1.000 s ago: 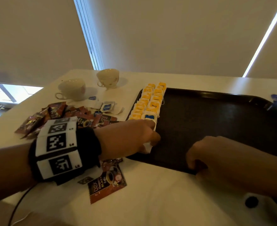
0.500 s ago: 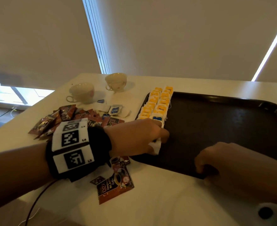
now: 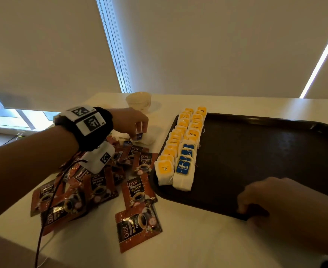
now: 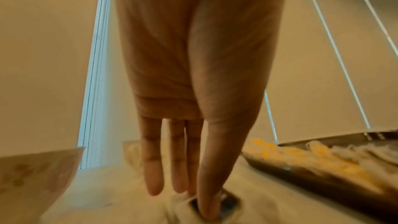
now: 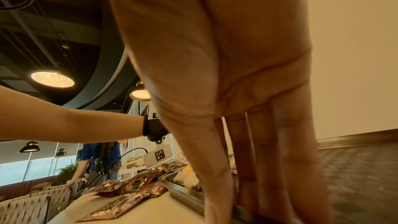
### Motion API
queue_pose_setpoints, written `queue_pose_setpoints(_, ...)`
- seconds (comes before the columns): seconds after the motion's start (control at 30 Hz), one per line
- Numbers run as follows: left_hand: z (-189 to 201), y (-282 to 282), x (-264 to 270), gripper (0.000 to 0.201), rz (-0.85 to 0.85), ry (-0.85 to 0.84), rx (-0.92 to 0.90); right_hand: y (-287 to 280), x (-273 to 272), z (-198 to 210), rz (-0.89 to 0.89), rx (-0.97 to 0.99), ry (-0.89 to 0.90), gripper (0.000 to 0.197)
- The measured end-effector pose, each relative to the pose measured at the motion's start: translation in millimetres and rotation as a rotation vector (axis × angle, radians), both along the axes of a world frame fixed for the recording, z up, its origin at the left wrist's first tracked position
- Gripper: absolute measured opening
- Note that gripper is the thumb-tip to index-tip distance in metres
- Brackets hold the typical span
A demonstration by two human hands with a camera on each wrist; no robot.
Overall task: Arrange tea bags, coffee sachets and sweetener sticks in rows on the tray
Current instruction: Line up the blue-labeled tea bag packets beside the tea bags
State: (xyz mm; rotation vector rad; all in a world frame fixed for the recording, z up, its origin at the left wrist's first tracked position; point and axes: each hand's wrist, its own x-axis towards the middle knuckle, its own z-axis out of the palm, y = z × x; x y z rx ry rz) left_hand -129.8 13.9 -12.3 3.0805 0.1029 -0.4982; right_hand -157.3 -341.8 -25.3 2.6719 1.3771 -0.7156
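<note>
Left hand point(image 3: 129, 122) reaches to the table left of the tray point(image 3: 256, 190) — thumb and fingertips pinch the blue tag of a loose tea bag point(image 3: 139, 136) lying near the cup point(image 3: 138, 99). Right hand point(image 3: 260, 200) grips the tray's near rim, thumb under, fingers on top. On the tray's left side: two rows of tea bags point(image 3: 182, 144), yellow tags, blue tags nearest. Coffee sachets point(image 3: 105, 182) lie heaped on the table left of the tray.

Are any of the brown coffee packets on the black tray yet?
No, the brown coffee packets all lie on the white table, left of the black tray.
</note>
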Motion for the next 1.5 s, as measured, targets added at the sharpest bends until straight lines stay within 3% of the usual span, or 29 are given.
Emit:
queue_pose_setpoints(0.2,-6,8,4,0.046,-0.143,0.073,0.044,3,1,3,-0.04,-0.021,0.043,0.027)
queue_pose_setpoints(0.37,-13,10,12,0.033,-0.24,0.035,0.128,3,0,4,-0.05,-0.053,0.059,0.024)
queue_pose_setpoints(0.53,-2,18,12,0.013,-0.251,-0.169,0.051,1,0,5,-0.07,-0.037,0.105,0.024)
queue_pose_setpoints(0.7,17,24,-3,0.013,-0.155,-0.466,-0.177,6,2,12,-0.147,-0.001,0.132,0.019)
queue_pose_setpoints(0.8,37,8,-17,0.018,-0.046,-0.477,-0.443,16,1,27,-0.272,0.361,0.166,0.052)
queue_pose_setpoints(0.93,57,-40,-35,0.023,-0.089,-0.316,-0.768,44,10,37,-0.367,0.817,0.231,0.074)
queue_pose_setpoints(1.03,64,-73,-39,0.022,-0.155,-0.215,-0.832,70,18,39,-0.407,1.028,0.494,0.087)
queue_pose_setpoints(1.1,64,-87,-38,0.015,-0.183,-0.169,-0.843,82,20,37,-0.42,1.037,0.717,0.067)
queue_pose_setpoints(1.17,62,-89,-34,0.01,-0.174,-0.162,-0.869,91,23,31,-0.453,1.031,0.865,0.029)
queue_pose_setpoints(1.23,56,-79,-26,0.009,-0.09,-0.263,-0.901,93,29,24,-0.569,1.042,0.965,0.017)
queue_pose_setpoints(1.33,32,-51,-6,0.007,0.051,-0.388,-0.692,84,38,19,-0.731,1.095,1.165,0.022)
queue_pose_setpoints(1.43,-2,-29,11,0.023,0.03,-0.203,-0.177,70,45,19,-0.828,1.171,1.208,0.029)
queue_pose_setpoints(1.5,-17,-30,16,0.037,-0.021,-0.104,-0.012,60,49,20,-0.89,1.219,1.224,0.031)
